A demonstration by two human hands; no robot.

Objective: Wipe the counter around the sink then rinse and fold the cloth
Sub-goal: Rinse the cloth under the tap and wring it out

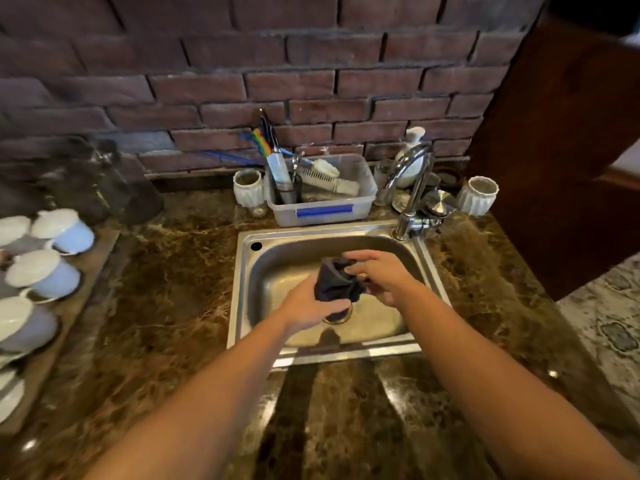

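Note:
A dark, bunched cloth (337, 284) hangs over the middle of the steel sink (273, 258), just above the drain. My left hand (306, 308) grips its lower left part. My right hand (379, 277) holds its upper right part, fingers curled over the top. Both hands are inside the basin's outline. The chrome tap (410, 188) stands at the sink's back right corner, and no water is visible running from it. The brown marble counter (166, 289) surrounds the sink.
A clear plastic tub (325, 207) with brushes and utensils sits behind the sink. White ribbed cups (247, 188) (478, 195) flank it. Several white cups (48, 271) lie on a board at the left. A wooden cabinet (561, 133) rises at the right.

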